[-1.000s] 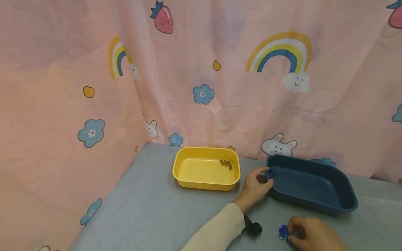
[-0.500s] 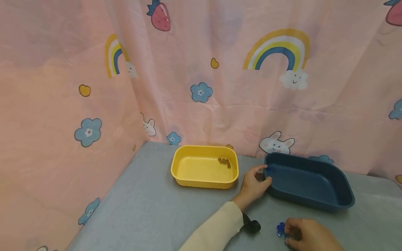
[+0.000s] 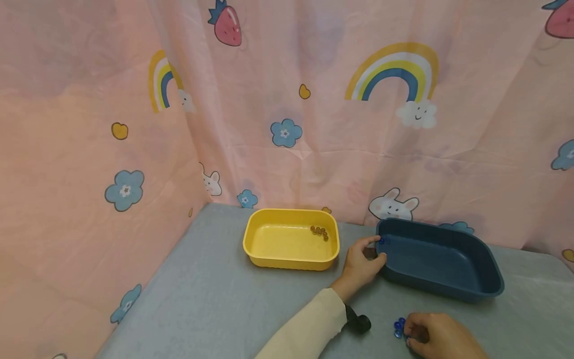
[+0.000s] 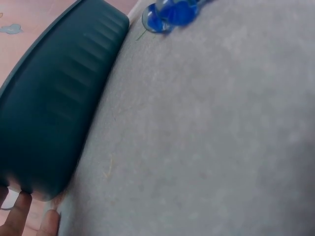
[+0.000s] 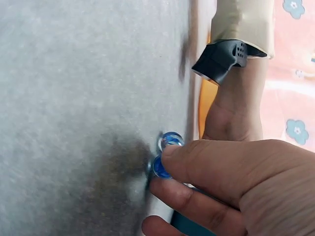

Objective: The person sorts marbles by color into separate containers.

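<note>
My left hand (image 3: pixel 362 264) holds the near-left end of a dark blue plastic tub (image 3: pixel 441 257), index finger at the rim and thumb on the outer corner. A couple of blue marbles (image 3: pixel 382 241) lie inside the tub by that end. In the left wrist view its fingers (image 4: pixel 19 211) touch the tub's wall. Lower right, my right hand (image 3: pixel 441 335) is down at the table beside a small cluster of blue glass marbles (image 3: pixel 398 328). The right wrist view shows thumb and index finger pinching a blue marble (image 5: pixel 160 168), with another marble (image 5: pixel 171 139) right next to it.
A yellow plastic tub (image 3: pixel 287 263) stands left of the blue one, with several amber marbles (image 3: pixel 319 231) in its right corner. The grey tabletop (image 3: pixel 193 304) meets a pink printed curtain (image 3: pixel 269 169) behind. A black wrist camera (image 3: pixel 358 323) juts from the left sleeve.
The head view has shifted slightly. My right fingers have closed in on the marbles at the cluster's right side, and fewer of them show beside the hand. The left hand keeps its hold.
</note>
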Demonstrator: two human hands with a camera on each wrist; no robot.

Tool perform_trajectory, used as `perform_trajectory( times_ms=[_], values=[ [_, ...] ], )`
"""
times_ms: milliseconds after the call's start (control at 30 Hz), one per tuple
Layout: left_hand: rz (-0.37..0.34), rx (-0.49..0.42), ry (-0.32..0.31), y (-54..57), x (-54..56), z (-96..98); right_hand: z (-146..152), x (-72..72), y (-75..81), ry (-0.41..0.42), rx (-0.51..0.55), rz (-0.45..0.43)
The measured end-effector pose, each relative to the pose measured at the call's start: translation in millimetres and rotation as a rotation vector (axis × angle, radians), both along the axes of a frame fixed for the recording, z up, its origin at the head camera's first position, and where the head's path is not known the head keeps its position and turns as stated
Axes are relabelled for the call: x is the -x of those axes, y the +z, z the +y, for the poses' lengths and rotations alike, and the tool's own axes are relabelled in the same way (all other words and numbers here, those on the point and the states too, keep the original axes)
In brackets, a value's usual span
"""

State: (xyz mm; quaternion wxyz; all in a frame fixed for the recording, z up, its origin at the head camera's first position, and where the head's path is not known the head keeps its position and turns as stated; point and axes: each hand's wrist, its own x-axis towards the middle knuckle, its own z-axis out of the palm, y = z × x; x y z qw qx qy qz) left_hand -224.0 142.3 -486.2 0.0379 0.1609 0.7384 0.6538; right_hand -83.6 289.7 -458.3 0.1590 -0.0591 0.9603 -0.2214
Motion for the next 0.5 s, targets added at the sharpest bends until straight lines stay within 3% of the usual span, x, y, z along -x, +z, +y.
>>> perform_trajectory(
  times_ms=[167, 267, 500],
  values=[
    [-0.007, 0.006, 0.004, 0.5, -0.5, 0.2, 6, 1.7, 3.8, 0.013, 0.018, 0.053],
    [-0.009, 0.008, 0.004, 0.8, -0.6, 0.7, 10, 3.1, 11.2, 0.021, -0.001, 0.144],
    [-0.002, 0.003, 0.001, -0.9, 0.2, 0.1, 14, 9.4, 36.5, -0.071, -0.083, 0.286]
  ],
)
